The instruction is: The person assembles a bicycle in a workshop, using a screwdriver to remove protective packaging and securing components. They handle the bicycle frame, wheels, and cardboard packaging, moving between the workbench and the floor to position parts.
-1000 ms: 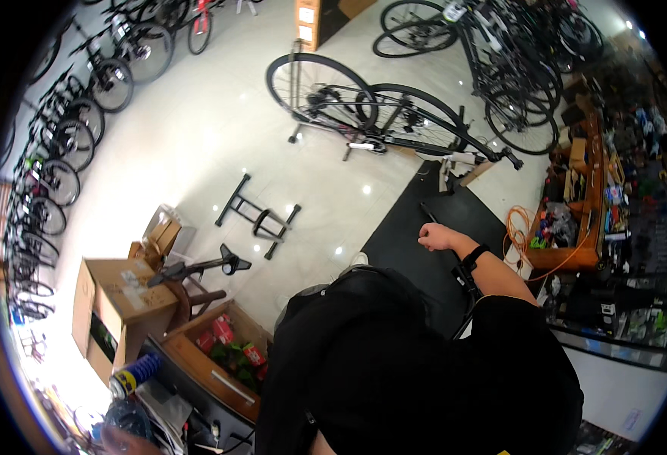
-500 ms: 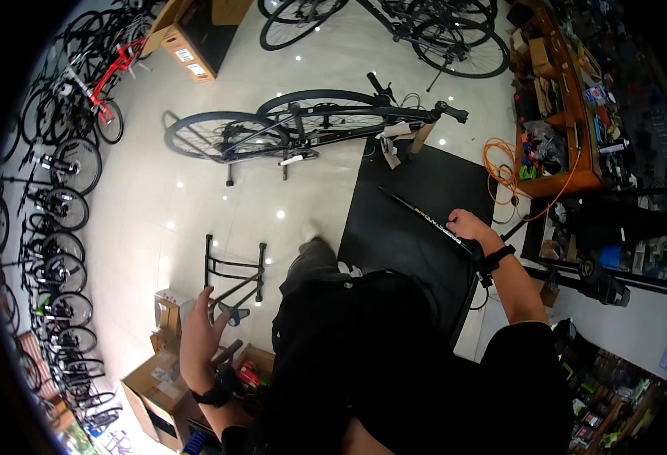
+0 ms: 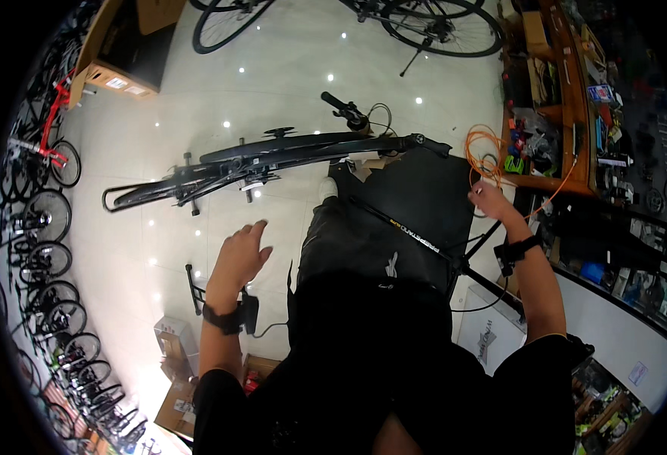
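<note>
My left hand [image 3: 242, 256] is in the air over the tiled floor, fingers spread and nothing in them. My right hand [image 3: 491, 199] is held out over the edge of the black mat [image 3: 394, 189], near the orange hose, with its fingers curled together. Whether something small sits in them cannot be made out. Ahead of both hands, apart from them, a black bicycle [image 3: 257, 165] stretches across the floor. A black repair stand [image 3: 417, 236] extends over the mat between me and my right hand. A black floor stand [image 3: 194, 288] shows partly behind my left forearm.
An orange hose [image 3: 485, 140] lies coiled by the wooden shelf [image 3: 553, 182] on the right. Several bicycles [image 3: 56, 258] line the left side, with more at the top. An open cardboard box [image 3: 121, 80] stands far left; other boxes [image 3: 174, 402] are behind my left arm.
I have stepped forward, so the bicycle is nearer. My left hand has moved up and forward; my right hand has moved away from above the repair stand toward the orange hose.
</note>
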The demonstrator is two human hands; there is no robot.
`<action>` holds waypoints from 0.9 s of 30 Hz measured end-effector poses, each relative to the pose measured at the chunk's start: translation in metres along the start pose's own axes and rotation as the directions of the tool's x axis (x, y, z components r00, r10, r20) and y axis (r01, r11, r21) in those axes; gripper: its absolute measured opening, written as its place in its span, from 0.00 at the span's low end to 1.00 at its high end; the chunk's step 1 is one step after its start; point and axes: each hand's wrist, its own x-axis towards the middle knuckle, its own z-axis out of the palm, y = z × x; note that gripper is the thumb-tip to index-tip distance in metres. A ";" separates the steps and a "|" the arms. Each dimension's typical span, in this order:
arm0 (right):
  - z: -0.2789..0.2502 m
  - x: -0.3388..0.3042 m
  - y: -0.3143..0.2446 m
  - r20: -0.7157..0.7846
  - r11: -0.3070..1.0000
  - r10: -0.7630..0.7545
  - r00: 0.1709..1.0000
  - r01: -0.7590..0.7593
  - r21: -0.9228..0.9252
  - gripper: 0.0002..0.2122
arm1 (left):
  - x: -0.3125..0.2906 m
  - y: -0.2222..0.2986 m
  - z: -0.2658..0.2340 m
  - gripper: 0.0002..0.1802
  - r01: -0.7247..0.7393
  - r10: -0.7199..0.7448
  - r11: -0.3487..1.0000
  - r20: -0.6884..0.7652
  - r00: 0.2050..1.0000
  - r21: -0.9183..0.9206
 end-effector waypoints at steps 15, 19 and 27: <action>-0.024 0.263 0.061 0.245 0.991 -0.112 0.963 0.091 0.093 0.18 | 0.267 0.183 0.037 0.20 -0.320 0.318 0.911 -0.052 0.947 -0.260; 0.055 0.346 0.106 0.373 0.987 -0.039 0.927 -0.022 0.158 0.20 | 0.330 0.226 0.097 0.27 -0.174 0.159 0.926 -0.074 0.985 -0.334; 0.198 0.411 0.139 0.382 0.847 -0.115 0.917 -0.110 0.520 0.21 | 0.400 0.283 0.192 0.36 -0.019 0.019 1.000 -0.006 1.000 -0.021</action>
